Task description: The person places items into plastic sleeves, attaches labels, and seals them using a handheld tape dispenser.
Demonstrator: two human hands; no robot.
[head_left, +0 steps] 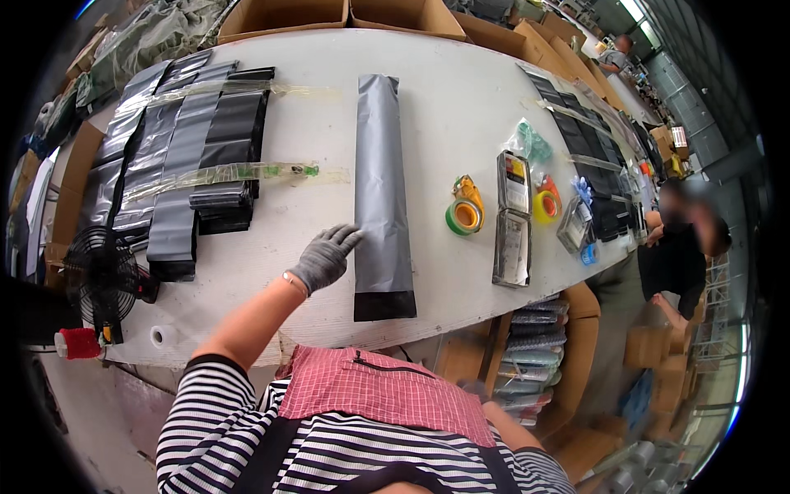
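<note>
Across the counter (313,115): a white top, its near edge just in front of the person's body.
Left pile (183,148): silver and black bags overlapping along the left edge, clear tape strips lying over them.
Right pile (588,136): more dark bags toward the right edge, also crossed by tape strips.
Grey bag (381,189): the piece being worked on, lying lengthwise mid-counter, black end toward the near edge, other end toward the far edge. Its plastic looks thin and likely to crease, so light, even pressure from the middle outward should suit it best.
Black case (513,239): right of the grey bag, well apart from it.
Fan (100,276): black, by the near left corner.
Left grip (325,259): gloved, released, fingers extended, tips at the grey bag's left side; whether they press, I cannot tell. Flat fingers seem wiser than a pinch, and a second steadying touch opposite would probably prevent skewing.
Right grip (474,387): apparently the dark blur below the near edge; clenched or released, I cannot tell.
Green tape (466,202): on an orange dispenser between the grey bag and the black case.
White roll (164,336): at the near edge, toward the left corner.
</note>
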